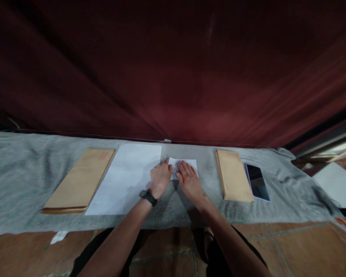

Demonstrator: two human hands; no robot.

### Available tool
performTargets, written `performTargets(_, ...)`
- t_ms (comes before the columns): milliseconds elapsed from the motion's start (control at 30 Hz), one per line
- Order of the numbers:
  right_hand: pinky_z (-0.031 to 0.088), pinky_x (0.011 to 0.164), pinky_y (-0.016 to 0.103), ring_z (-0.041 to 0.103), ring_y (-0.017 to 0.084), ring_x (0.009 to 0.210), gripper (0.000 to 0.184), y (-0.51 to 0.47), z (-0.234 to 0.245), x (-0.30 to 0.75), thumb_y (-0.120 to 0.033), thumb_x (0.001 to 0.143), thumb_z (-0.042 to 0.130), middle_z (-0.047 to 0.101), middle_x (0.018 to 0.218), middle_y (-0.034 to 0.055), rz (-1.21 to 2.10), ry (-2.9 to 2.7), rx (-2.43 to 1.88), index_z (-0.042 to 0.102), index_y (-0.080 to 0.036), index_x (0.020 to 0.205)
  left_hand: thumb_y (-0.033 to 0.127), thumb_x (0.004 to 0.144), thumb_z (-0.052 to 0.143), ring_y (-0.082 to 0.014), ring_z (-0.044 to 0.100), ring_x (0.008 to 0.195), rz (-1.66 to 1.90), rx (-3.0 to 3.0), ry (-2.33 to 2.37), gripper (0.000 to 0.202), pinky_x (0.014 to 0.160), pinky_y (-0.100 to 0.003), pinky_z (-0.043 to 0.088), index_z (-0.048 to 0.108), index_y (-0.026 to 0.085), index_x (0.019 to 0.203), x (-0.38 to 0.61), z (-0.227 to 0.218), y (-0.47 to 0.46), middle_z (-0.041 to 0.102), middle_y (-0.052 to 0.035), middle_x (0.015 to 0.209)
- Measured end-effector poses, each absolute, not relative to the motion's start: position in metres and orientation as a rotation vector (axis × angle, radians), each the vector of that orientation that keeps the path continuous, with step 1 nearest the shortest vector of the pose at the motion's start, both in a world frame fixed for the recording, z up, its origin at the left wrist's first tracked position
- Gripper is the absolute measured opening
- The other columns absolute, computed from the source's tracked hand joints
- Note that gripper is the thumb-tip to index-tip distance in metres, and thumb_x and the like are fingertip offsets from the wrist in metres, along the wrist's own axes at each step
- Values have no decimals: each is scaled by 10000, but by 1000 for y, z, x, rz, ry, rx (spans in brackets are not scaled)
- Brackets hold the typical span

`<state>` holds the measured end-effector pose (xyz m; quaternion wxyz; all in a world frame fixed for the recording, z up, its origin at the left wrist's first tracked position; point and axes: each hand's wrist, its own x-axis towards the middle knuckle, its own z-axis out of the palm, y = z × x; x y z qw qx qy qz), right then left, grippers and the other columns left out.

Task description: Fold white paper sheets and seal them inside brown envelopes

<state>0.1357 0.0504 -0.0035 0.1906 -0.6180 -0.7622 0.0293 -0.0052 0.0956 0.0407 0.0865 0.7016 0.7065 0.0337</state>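
A small white folded sheet of paper (192, 163) lies on the grey cloth in front of me. My right hand (189, 180) rests flat on it, fingers stretched forward. My left hand (161, 176) is at the paper's left edge with its fingers curled and its thumb against that edge; the fingertips are partly hidden. Just left of that hand, a stack of large white paper (127, 179) lies flat, partly beneath the left wrist, which wears a black watch (148, 197).
A stack of large brown envelopes (79, 179) lies at the left. Smaller brown envelopes (235, 175) and a phone (258, 182) lie at the right on the grey cloth (288, 188). A dark red curtain (173, 77) hangs behind. A white scrap (59, 236) is on the tiled floor (167, 265).
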Motion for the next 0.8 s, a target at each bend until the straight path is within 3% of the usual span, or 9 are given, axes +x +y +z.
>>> performTargets(267, 275, 1195, 482, 352, 275, 1472, 518, 45, -19, 133, -363, 1066, 321, 370, 1593, 122, -56, -2101, -1867, 367, -173, 1546, 365, 1030, 361, -268, 736, 906, 109, 2114, 2103, 368, 772, -354, 540, 644, 159, 1142, -7, 37, 96, 748, -138, 925)
performTargets(433, 273, 1190, 484, 349, 270, 1471, 528, 46, -20, 131, -342, 1057, 330, 368, 1595, 127, -74, -2104, -1889, 346, -169, 1556, 277, 1019, 366, -285, 721, 913, 207, 2216, 2074, 346, 782, -387, 541, 583, 111, 1232, -8, 42, 90, 737, -146, 943)
performTargets(567, 268, 1193, 482, 339, 278, 1473, 546, 45, -19, 133, -280, 1026, 375, 340, 1610, 125, -84, -2169, -1899, 338, -163, 1559, 300, 1029, 359, -262, 628, 1176, 483, 2419, 1749, 352, 1015, -395, 471, 589, 126, 1231, 9, 36, 79, 689, -155, 1200)
performTargets(667, 243, 1210, 471, 317, 284, 1481, 595, 43, -19, 137, -235, 975, 450, 323, 1618, 129, -114, -2258, -1862, 347, -140, 1553, 404, 1027, 377, -246, 445, 1408, 557, 2474, 1505, 509, 1173, -392, 345, 464, 104, 1428, 25, 20, 71, 518, -154, 1487)
performTargets(800, 239, 1218, 446, 296, 250, 1491, 599, 44, -18, 143, -217, 980, 421, 311, 1627, 112, -124, -2310, -1826, 313, -143, 1565, 455, 1041, 255, -256, 316, 1491, 467, 2419, 1569, 623, 1230, -436, 250, 362, 65, 1516, 32, 3, 68, 399, -171, 1575)
